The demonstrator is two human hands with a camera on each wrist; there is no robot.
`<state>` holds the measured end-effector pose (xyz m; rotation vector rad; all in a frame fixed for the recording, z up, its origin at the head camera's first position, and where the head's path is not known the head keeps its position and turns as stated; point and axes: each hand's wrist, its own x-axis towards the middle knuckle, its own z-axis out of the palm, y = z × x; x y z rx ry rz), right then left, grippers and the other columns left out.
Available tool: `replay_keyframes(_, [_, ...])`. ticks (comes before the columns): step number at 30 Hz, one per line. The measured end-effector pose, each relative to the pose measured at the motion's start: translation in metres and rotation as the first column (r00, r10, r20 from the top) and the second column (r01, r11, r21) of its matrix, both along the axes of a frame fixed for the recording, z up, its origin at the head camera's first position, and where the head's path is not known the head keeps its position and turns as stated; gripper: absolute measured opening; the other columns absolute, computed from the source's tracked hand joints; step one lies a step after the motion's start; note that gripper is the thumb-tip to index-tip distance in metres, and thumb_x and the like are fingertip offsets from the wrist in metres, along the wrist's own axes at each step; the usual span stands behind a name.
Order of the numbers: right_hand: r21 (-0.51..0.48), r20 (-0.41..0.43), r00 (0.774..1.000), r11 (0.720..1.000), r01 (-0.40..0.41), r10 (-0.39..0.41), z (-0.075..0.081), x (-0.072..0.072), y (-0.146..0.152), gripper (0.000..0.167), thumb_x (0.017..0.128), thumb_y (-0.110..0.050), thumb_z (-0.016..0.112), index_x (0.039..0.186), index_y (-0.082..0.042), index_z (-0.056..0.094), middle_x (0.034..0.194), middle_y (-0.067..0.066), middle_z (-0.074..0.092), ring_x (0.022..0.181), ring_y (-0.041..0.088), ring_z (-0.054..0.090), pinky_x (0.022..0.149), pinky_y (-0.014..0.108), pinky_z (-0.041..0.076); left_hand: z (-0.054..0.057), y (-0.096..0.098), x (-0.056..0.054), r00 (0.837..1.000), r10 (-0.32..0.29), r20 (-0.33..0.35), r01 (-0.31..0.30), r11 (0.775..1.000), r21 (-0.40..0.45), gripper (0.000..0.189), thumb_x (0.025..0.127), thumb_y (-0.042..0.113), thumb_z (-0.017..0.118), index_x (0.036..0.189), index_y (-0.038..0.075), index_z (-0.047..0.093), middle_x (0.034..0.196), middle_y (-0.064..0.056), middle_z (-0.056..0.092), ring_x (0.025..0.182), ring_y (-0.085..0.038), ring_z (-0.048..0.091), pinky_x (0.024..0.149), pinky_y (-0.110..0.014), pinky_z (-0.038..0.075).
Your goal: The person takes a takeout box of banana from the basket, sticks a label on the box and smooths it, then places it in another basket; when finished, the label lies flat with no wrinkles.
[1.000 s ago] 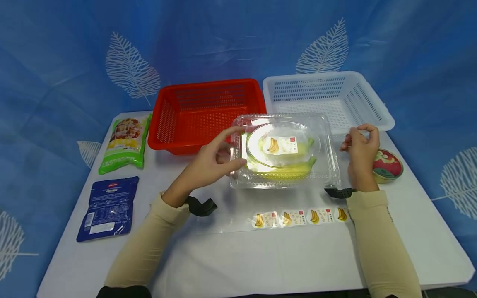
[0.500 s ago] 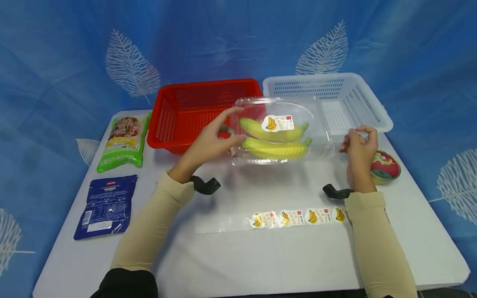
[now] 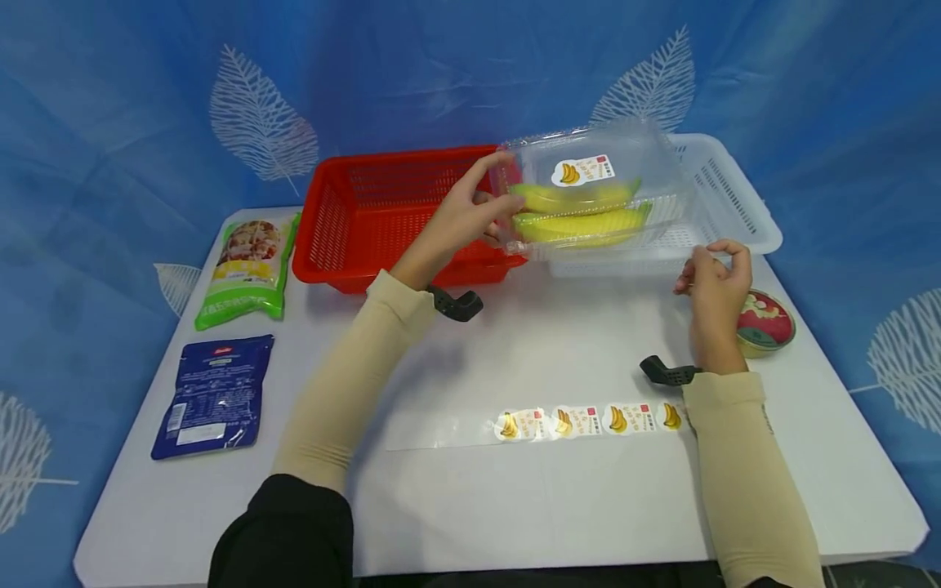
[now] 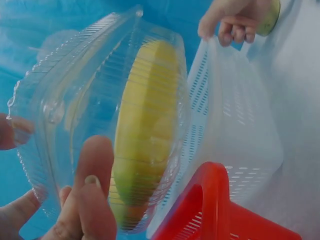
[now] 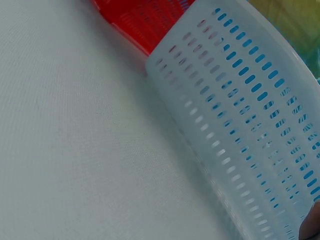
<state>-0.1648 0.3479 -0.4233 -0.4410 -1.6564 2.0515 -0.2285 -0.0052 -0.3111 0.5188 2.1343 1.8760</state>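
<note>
Fingers of our left hand (image 3: 459,220) grasp the clear banana box (image 3: 595,196) above the white basket (image 3: 735,216); our right hand (image 3: 711,298) rests loosely curled, holding nothing.

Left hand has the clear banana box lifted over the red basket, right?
Not quite. The left hand does hold the clear banana box lifted, but the head view shows it over the white basket; the red basket lies beside it.

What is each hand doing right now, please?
Left hand: holding the clear box of bananas in the air.
Right hand: holding nothing, fingers loosely curled, beside the white basket.
</note>
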Motion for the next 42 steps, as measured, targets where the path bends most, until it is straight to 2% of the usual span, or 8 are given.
replay_keyframes(6, [0.014, 0.016, 1.0, 1.0, 0.005, -0.005, -0.001, -0.001, -0.003, 0.021, 0.101, -0.021, 0.066, 0.113, -0.017, 0.051, 0.073, 0.006, 0.058, 0.052, 0.015, 0.054, 0.056, 0.021, 0.055, 0.001, 0.021, -0.02, 0.996, 0.056, 0.07, -0.055, 0.998, -0.023, 0.061, 0.095, 0.032, 0.071, 0.15, 0.039, 0.046, 0.089, -0.015, 0.064, 0.063, -0.031, 0.064, 0.072, -0.041, 0.061])
replay_keyframes(11, [0.012, -0.028, 1.0, 1.0, 0.008, -0.008, -0.003, -0.002, -0.002, 0.022, 0.1, -0.02, 0.067, 0.114, -0.015, 0.05, 0.074, 0.007, 0.057, 0.051, 0.016, 0.053, 0.053, 0.021, 0.053, -0.001, 0.042, -0.032, 0.991, 0.076, 0.106, -0.074, 0.997, -0.023, 0.058, 0.095, 0.031, 0.07, 0.148, 0.039, 0.048, 0.107, -0.007, 0.065, 0.059, -0.026, 0.059, 0.073, -0.04, 0.061])
replay_keyframes(15, [0.014, -0.031, 1.0, 1.0, 0.008, -0.007, -0.002, 0.0, -0.002, 0.023, 0.1, -0.02, 0.068, 0.113, -0.014, 0.05, 0.073, 0.007, 0.057, 0.051, 0.016, 0.053, 0.052, 0.022, 0.052, -0.001, 0.058, -0.042, 0.989, 0.052, 0.136, -0.046, 0.998, -0.043, 0.058, 0.095, 0.033, 0.069, 0.148, 0.041, 0.046, 0.124, -0.002, 0.062, 0.063, -0.029, 0.063, 0.076, -0.042, 0.061])
replay_keyframes(20, [0.023, 0.004, 1.0, 0.999, 0.024, -0.024, -0.001, 0.007, -0.002, 0.023, 0.1, -0.02, 0.067, 0.114, -0.015, 0.049, 0.074, 0.008, 0.056, 0.051, 0.016, 0.052, 0.052, 0.021, 0.052, 0.0, 0.081, -0.052, 0.982, 0.0, 0.189, 0.03, 0.987, -0.158, 0.062, 0.096, 0.036, 0.069, 0.151, 0.042, 0.041, 0.132, 0.002, 0.054, 0.072, -0.031, 0.07, 0.076, -0.04, 0.061])
replay_keyframes(27, [0.042, -0.031, 0.999, 0.999, 0.026, -0.025, 0.001, 0.006, -0.005, 0.023, 0.1, -0.02, 0.068, 0.113, -0.014, 0.05, 0.074, 0.008, 0.058, 0.05, 0.015, 0.053, 0.052, 0.02, 0.052, 0.0, 0.099, -0.059, 0.982, -0.004, 0.188, 0.058, 0.957, -0.284, 0.064, 0.097, 0.035, 0.067, 0.153, 0.037, 0.036, 0.119, -0.001, 0.061, 0.072, -0.03, 0.07, 0.075, -0.039, 0.061])
replay_keyframes(33, [0.075, -0.046, 0.998, 0.996, 0.048, -0.044, -0.002, 0.006, -0.003, 0.021, 0.1, -0.02, 0.067, 0.113, -0.015, 0.051, 0.073, 0.007, 0.058, 0.05, 0.014, 0.052, 0.052, 0.02, 0.052, -0.009, 0.116, -0.06, 0.985, 0.004, 0.174, 0.056, 0.94, -0.336, 0.064, 0.098, 0.036, 0.065, 0.153, 0.035, 0.034, 0.124, -0.001, 0.056, 0.073, -0.029, 0.071, 0.076, -0.037, 0.061])
replay_keyframes(38, [0.074, -0.063, 0.997, 0.996, 0.043, -0.038, -0.002, 0.005, -0.004, 0.02, 0.1, -0.019, 0.067, 0.111, -0.015, 0.051, 0.072, 0.007, 0.058, 0.05, 0.014, 0.052, 0.052, 0.02, 0.052, -0.01, 0.128, -0.061, 0.971, 0.049, 0.234, 0.046, 0.922, -0.383, 0.064, 0.098, 0.034, 0.066, 0.153, 0.038, 0.034, 0.128, 0.002, 0.054, 0.069, -0.026, 0.07, 0.073, -0.032, 0.06])
replay_keyframes(42, [0.069, -0.068, 0.997, 0.997, 0.037, -0.032, -0.003, 0.004, -0.004, 0.02, 0.1, -0.017, 0.067, 0.11, -0.014, 0.05, 0.071, 0.008, 0.058, 0.049, 0.015, 0.052, 0.051, 0.021, 0.052, -0.008, 0.131, -0.061, 0.96, 0.027, 0.277, 0.091, 0.91, -0.404, 0.068, 0.1, 0.033, 0.065, 0.157, 0.04, 0.028, 0.136, 0.003, 0.052, 0.073, -0.027, 0.072, 0.079, -0.035, 0.06])
